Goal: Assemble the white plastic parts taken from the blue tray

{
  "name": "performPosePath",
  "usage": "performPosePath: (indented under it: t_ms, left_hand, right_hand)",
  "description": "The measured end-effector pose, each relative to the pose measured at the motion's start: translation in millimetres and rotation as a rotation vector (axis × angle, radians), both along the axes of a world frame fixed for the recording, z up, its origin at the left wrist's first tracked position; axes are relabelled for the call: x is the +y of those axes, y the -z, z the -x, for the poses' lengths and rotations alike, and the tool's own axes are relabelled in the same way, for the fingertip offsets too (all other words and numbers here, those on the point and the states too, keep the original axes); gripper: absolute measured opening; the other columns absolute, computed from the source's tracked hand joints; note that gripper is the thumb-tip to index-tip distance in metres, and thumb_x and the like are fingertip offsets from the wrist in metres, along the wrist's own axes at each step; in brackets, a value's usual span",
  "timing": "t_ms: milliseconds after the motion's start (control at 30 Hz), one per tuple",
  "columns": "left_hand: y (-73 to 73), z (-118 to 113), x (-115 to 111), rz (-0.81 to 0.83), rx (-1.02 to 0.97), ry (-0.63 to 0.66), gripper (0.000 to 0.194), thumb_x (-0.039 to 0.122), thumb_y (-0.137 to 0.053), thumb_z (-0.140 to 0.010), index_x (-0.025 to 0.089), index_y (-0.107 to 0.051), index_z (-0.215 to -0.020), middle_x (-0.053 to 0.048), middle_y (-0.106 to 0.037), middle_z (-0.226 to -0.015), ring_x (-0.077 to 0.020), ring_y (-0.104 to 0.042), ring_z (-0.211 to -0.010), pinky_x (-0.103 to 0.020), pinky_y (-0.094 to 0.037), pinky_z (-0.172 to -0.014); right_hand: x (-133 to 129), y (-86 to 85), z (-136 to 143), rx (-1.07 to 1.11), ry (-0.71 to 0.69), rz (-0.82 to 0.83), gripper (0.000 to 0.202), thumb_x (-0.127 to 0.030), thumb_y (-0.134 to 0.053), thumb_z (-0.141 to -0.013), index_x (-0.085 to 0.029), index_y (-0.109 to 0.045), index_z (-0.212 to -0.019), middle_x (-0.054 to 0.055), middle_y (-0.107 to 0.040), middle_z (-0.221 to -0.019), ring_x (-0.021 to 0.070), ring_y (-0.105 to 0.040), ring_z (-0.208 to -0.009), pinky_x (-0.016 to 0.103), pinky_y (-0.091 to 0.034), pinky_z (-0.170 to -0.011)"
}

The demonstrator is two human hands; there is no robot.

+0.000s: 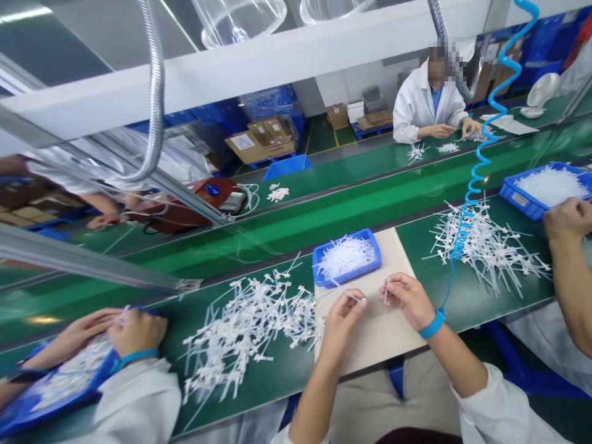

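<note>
My left hand (345,317) is pinched on a small white part, above a beige board (370,345). Just to its right, my right hand (409,297) pinches a short translucent tube (386,296) pointing downward; a blue wrist strap (432,324) circles that wrist. The two hands are apart. Beyond them, a blue tray (349,278) full of short translucent tubes sits on the board's far end. Left of the board lies a heap of white fittings with thin tubes (250,327) attached.
A second heap of tubed fittings (485,246) lies to the right, by a coiled blue air hose (476,163). Co-workers' hands (115,330) work at the left over a blue tray (28,425). Another co-worker (428,108) sits across the green conveyor (296,222). A metal flexible duct (157,92) hangs above.
</note>
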State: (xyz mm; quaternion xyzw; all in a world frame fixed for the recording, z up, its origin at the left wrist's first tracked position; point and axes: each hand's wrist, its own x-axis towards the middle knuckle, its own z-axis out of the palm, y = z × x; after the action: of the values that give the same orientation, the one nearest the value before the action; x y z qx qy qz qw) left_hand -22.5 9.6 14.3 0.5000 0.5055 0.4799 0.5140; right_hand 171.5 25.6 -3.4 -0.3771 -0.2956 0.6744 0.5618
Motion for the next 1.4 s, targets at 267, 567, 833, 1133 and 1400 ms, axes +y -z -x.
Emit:
performPosePath:
  t_ms: [267,567,833,1133,1400]
  left_hand:
    - [31.5,-15.7,-8.8,0.198,-0.306,-0.045,0.046,0.049,-0.088,-0.081,0.018,-0.076,-0.113,-0.007,-0.074,-0.098,-0.0147,-0.062,-0.079,-0.024,-0.046,-0.067]
    - [31.1,-15.6,-10.6,0.171,-0.4,-0.098,0.038,0.05,-0.083,-0.088,0.019,-0.066,-0.103,-0.004,-0.072,-0.097,-0.0085,-0.051,-0.066,-0.023,-0.042,-0.064]
    - [23.0,-19.0,-11.5,0.157,-0.412,-0.077,0.047,0.053,-0.084,-0.087,0.022,-0.05,-0.096,-0.001,-0.073,-0.092,-0.0051,-0.047,-0.052,-0.02,-0.035,-0.053]
    - [20.5,-19.0,-12.0,0.283,-0.386,-0.109,0.053,0.055,-0.09,-0.077,0.018,-0.062,-0.104,-0.012,-0.082,-0.103,-0.0055,-0.053,-0.039,-0.016,-0.023,-0.038]
    - [17.4,-20.1,-12.2,0.273,-0.394,-0.079,0.06,0.059,-0.089,-0.078,0.017,-0.063,-0.112,-0.016,-0.083,-0.105,-0.0067,-0.054,-0.041,-0.016,-0.024,-0.037]
  right_hand:
    - [-0.6,0.8,-1.9,0.011,0.021,-0.046,0.04,-0.057,-0.089,-0.081,-0.022,-0.069,-0.084,0.002,-0.072,-0.081,0.0179,-0.067,-0.076,0.03,-0.056,-0.069]
    - [-0.3,0.0,-1.3,-0.02,0.02,-0.002,0.044,-0.06,-0.089,-0.079,-0.023,-0.066,-0.086,-0.001,-0.063,-0.072,0.0165,-0.061,-0.067,0.029,-0.051,-0.062]
    - [-3.2,3.5,-2.4,-0.095,-0.03,0.003,0.045,-0.06,-0.086,-0.082,-0.023,-0.06,-0.086,-0.002,-0.068,-0.068,0.0117,-0.052,-0.053,0.024,-0.033,-0.049]
    - [-6.0,7.3,-3.9,-0.109,-0.07,-0.072,0.042,-0.057,-0.084,-0.086,-0.024,-0.059,-0.087,0.001,-0.075,-0.075,0.0138,-0.06,-0.059,0.024,-0.041,-0.053]
    - [-6.9,3.0,-3.1,-0.078,-0.087,-0.093,0.04,-0.054,-0.084,-0.087,-0.024,-0.057,-0.088,0.003,-0.078,-0.079,0.0156,-0.066,-0.064,0.026,-0.049,-0.057]
